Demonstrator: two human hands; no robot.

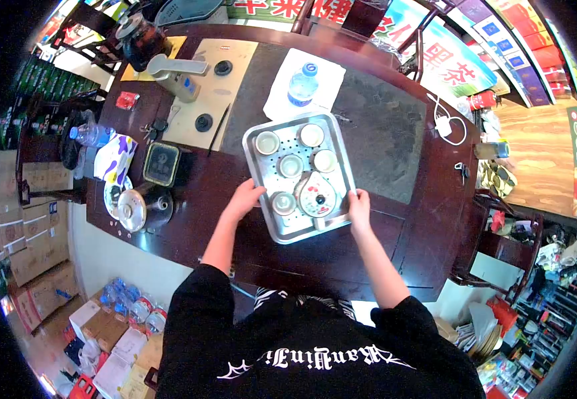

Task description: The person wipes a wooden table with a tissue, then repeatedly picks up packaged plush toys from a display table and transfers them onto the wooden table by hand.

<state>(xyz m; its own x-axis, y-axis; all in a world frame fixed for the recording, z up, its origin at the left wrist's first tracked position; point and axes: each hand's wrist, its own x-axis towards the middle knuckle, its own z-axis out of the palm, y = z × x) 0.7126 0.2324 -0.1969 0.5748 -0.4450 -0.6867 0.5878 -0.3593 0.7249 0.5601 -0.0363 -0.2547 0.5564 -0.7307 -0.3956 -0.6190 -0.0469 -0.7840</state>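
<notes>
A metal tray (272, 225) with a perforated bottom is held over the dark table, tilted slightly. My left hand (245, 198) grips its left rim, and my right hand (360, 207) grips its right rim near the lower corner. Several small pale cups stand on the tray, among them a cup (267, 142) at the upper left and another (312, 135) at the upper right. A white teapot (317, 194) with red decoration and a dark lid knob sits at the tray's lower right, beside a cup (283, 203).
Past the tray, a water bottle (303, 85) stands on white paper (332, 74). A metal kettle (143, 209), a square dark container (162, 163) and a patterned tissue pack (115, 158) are at left. A white cable (449, 125) lies at right.
</notes>
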